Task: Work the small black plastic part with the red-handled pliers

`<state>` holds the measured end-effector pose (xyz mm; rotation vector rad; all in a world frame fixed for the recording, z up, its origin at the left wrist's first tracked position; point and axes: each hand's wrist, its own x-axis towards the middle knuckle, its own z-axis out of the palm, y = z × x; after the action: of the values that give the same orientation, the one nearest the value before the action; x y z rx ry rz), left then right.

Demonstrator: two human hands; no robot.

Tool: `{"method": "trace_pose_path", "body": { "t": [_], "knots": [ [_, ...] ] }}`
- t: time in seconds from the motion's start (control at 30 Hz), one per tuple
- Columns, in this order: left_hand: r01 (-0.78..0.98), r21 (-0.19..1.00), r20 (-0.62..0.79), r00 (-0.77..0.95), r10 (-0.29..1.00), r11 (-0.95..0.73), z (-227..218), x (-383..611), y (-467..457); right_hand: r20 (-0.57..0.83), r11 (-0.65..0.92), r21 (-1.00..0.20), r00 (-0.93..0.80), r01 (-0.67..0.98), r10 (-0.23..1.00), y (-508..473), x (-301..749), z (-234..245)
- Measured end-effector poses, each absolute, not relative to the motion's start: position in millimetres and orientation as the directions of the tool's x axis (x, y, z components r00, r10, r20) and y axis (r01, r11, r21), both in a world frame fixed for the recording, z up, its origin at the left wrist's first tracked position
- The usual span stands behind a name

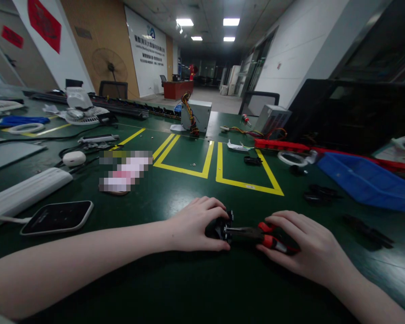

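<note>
My left hand (199,225) is closed around a small black part (222,227), its thumb below and its fingers above; much of the part is hidden. In my right hand (302,243) is a pair of long-nosed pliers (245,232) with red and black handles, lying level with the jaws pointing left. The tips of the pliers meet the black part at my left hand. Whether they grip it or only touch it, I cannot tell. Both hands are low over the green tabletop (175,288).
Several black parts (320,193) lie at the right beside a blue bin (367,180). Yellow tape (249,185) marks rectangles ahead. A power supply (200,116) with bundled wires stands beyond. On the left are a blurred-out phone (126,173), a black-screened device (57,217) and a white bar (27,195).
</note>
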<state>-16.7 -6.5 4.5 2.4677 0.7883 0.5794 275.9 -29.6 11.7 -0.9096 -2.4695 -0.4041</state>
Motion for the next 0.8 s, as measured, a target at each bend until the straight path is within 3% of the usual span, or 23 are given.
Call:
{"method": "trace_pose_path", "body": {
  "t": [0.8],
  "knots": [
    [0.444, 0.550, 0.222, 0.739, 0.636, -0.708, 6.4, -14.8, -13.2, 0.507, 0.713, 0.111, -0.656, 0.692, 0.558, -36.6, 267.8, 13.5]
  ]
}}
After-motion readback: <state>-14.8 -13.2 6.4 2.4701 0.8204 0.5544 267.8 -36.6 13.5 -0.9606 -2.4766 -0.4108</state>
